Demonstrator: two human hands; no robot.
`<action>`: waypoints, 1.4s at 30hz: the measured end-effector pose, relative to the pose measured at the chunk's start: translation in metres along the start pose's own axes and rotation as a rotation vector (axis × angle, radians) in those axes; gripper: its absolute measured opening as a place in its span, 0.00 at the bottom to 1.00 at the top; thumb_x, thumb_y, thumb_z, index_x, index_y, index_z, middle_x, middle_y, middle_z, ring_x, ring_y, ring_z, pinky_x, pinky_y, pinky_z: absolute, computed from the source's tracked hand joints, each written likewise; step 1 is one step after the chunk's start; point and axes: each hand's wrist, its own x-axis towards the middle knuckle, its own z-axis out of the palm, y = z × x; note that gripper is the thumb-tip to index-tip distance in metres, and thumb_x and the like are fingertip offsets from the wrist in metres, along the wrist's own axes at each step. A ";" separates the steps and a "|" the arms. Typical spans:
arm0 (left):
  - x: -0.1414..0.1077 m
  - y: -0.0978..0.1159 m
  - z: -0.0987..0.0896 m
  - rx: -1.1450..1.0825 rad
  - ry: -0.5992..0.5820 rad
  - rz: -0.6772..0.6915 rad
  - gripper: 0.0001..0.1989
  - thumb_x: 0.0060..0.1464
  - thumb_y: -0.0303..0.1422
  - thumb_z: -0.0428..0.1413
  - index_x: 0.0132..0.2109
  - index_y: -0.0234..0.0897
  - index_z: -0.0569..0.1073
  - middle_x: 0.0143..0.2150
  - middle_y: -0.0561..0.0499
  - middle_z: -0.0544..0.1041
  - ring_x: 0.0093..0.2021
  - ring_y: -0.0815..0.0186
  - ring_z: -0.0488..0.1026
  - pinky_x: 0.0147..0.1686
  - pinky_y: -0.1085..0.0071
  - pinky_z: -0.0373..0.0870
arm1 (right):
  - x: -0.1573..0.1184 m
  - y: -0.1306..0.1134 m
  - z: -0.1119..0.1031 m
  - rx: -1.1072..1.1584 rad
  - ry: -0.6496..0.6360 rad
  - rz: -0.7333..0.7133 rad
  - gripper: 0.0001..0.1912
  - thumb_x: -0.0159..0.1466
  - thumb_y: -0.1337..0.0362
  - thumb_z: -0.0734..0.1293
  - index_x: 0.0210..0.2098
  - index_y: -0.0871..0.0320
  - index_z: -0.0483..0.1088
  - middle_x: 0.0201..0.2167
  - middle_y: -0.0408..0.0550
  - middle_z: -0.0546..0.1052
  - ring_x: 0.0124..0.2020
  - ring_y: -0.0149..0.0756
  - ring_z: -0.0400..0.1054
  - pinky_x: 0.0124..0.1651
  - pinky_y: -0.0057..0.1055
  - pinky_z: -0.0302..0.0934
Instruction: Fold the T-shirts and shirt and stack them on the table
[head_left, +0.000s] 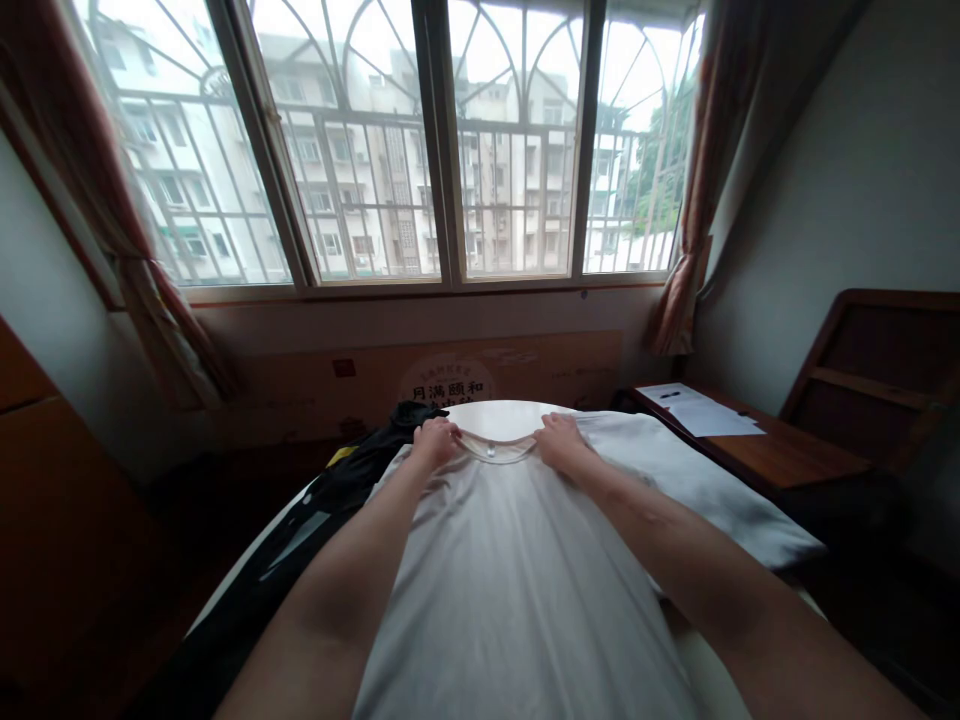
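Observation:
A light-coloured T-shirt (510,580) is spread over a white round-edged table (510,412), its neckline at the far side and its body running toward me. My left hand (436,442) grips the shirt at the left of the collar, fingers closed on the cloth. On the collar's other side, my right hand (561,440) pinches the fabric in the same way. Between both hands the neckline hangs in a shallow curve, with a small label at its middle. The fingertips are partly hidden in the cloth.
Dark clothing (300,550) with a yellow patch lies along the table's left side. White folded fabric (675,480) covers the right side. Beyond it, papers (701,410) and a pen rest on a wooden side table (802,455). A printed cardboard panel (555,370) stands below the window.

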 end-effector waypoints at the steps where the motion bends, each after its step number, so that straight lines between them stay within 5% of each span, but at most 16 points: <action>1: 0.000 0.004 -0.001 -0.012 0.049 -0.003 0.16 0.55 0.26 0.52 0.47 0.43 0.79 0.55 0.46 0.75 0.55 0.55 0.69 0.55 0.61 0.65 | 0.000 -0.002 -0.002 0.010 0.032 0.013 0.16 0.63 0.69 0.63 0.48 0.59 0.76 0.53 0.63 0.72 0.58 0.53 0.60 0.60 0.50 0.50; 5: -0.010 0.017 -0.001 -0.052 0.143 0.023 0.19 0.56 0.20 0.47 0.50 0.35 0.75 0.51 0.42 0.76 0.53 0.58 0.71 0.55 0.66 0.65 | -0.007 -0.018 -0.009 0.049 0.164 -0.007 0.19 0.66 0.71 0.58 0.54 0.63 0.70 0.58 0.61 0.68 0.64 0.47 0.54 0.69 0.44 0.38; 9: -0.029 0.026 0.015 -0.081 0.051 0.127 0.15 0.60 0.27 0.49 0.51 0.37 0.75 0.51 0.45 0.78 0.53 0.61 0.72 0.56 0.68 0.64 | -0.026 -0.042 -0.008 0.189 0.212 -0.213 0.23 0.63 0.75 0.57 0.56 0.63 0.69 0.60 0.61 0.69 0.64 0.47 0.56 0.70 0.41 0.40; 13: -0.039 0.026 0.035 -0.063 -0.058 0.088 0.24 0.63 0.40 0.49 0.62 0.35 0.68 0.68 0.41 0.66 0.67 0.55 0.61 0.66 0.60 0.54 | -0.039 -0.063 0.000 0.344 0.092 -0.194 0.28 0.65 0.69 0.59 0.64 0.67 0.62 0.62 0.64 0.68 0.64 0.51 0.58 0.68 0.44 0.44; 17: -0.036 0.025 0.042 -0.042 -0.159 -0.024 0.30 0.65 0.45 0.44 0.67 0.34 0.62 0.72 0.37 0.57 0.71 0.50 0.53 0.67 0.48 0.48 | -0.047 -0.072 0.006 0.415 -0.040 -0.069 0.38 0.67 0.55 0.60 0.69 0.72 0.52 0.70 0.68 0.56 0.71 0.55 0.48 0.70 0.47 0.41; 27: -0.037 0.024 0.038 -0.039 -0.217 -0.129 0.35 0.63 0.49 0.40 0.70 0.32 0.57 0.73 0.35 0.52 0.73 0.48 0.48 0.68 0.43 0.45 | -0.022 -0.059 0.020 0.372 -0.146 0.057 0.39 0.69 0.54 0.57 0.70 0.77 0.48 0.71 0.70 0.51 0.73 0.52 0.43 0.71 0.40 0.37; 36: -0.047 0.022 0.037 -0.014 -0.144 -0.111 0.33 0.64 0.46 0.42 0.70 0.35 0.58 0.73 0.37 0.56 0.72 0.49 0.51 0.68 0.46 0.46 | -0.003 -0.056 0.045 0.374 -0.175 0.124 0.37 0.71 0.52 0.53 0.70 0.74 0.51 0.72 0.67 0.50 0.73 0.52 0.42 0.71 0.45 0.37; 42: -0.065 0.040 0.009 0.028 -0.019 -0.106 0.28 0.64 0.41 0.45 0.67 0.35 0.64 0.70 0.37 0.61 0.71 0.48 0.53 0.66 0.50 0.51 | -0.015 -0.061 0.025 0.363 -0.063 0.092 0.32 0.71 0.56 0.54 0.69 0.68 0.54 0.70 0.64 0.56 0.72 0.48 0.46 0.70 0.45 0.39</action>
